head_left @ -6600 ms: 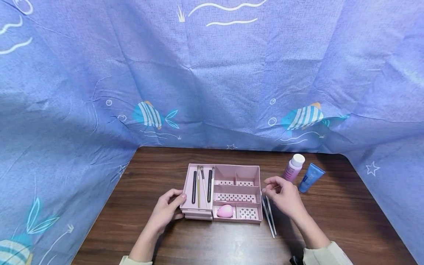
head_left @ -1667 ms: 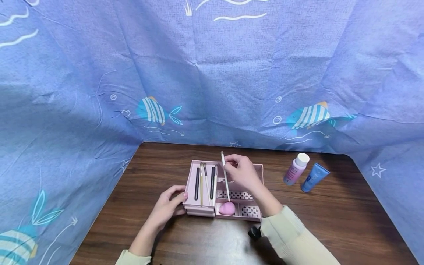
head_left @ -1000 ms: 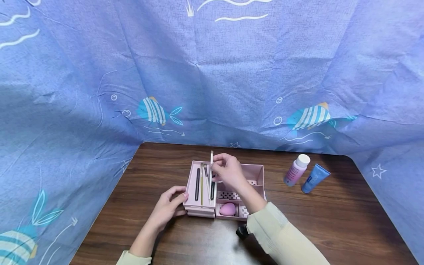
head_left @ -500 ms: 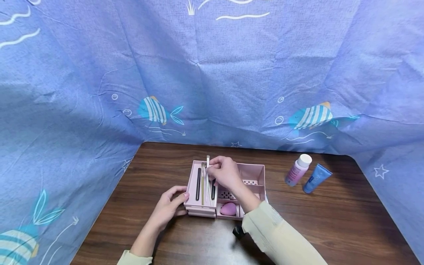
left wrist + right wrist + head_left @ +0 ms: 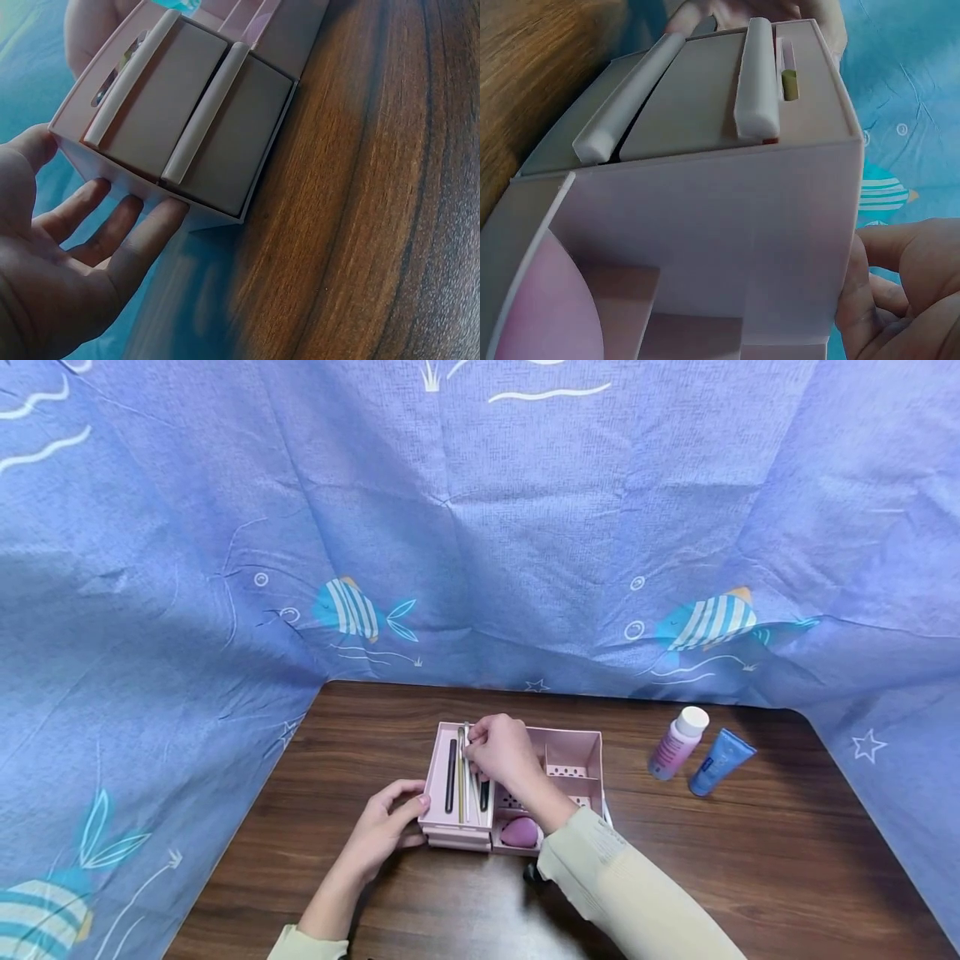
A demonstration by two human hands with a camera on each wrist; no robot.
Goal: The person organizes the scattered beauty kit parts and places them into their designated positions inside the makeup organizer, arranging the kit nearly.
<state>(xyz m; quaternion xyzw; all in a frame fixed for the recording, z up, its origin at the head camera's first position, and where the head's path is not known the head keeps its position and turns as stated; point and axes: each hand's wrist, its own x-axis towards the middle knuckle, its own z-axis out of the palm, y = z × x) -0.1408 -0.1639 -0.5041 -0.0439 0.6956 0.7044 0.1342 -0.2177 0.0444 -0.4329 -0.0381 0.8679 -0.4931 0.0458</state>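
Observation:
A pink makeup organizer (image 5: 573,741) stands on the table, its raised left part topped by a shallow tray (image 5: 437,777) of makeup brushes and dark pens. My left hand (image 5: 384,827) grips its left side; the left wrist view has the thumb at the upper corner and fingertips against the side wall, beside two drawers (image 5: 161,94). Over the tray, my right hand (image 5: 508,753) pinches a white-handled makeup brush (image 5: 467,793) lying almost flat among the others. The right hand hides part of the brushes; in the right wrist view its fingers (image 5: 851,300) appear beside the organizer's wall.
A pink makeup sponge (image 5: 521,832) sits in a front compartment. Another white stick (image 5: 607,812) lies on the table by the organizer's right side, partly hidden by the sleeve. Further right stand a pink bottle (image 5: 675,747) with a white cap and a blue tube (image 5: 720,763).
My right hand has gone from the table at the right, over the compartments, to the tray, carrying the white brush left and lowering it from upright to nearly flat. My left hand stays put.

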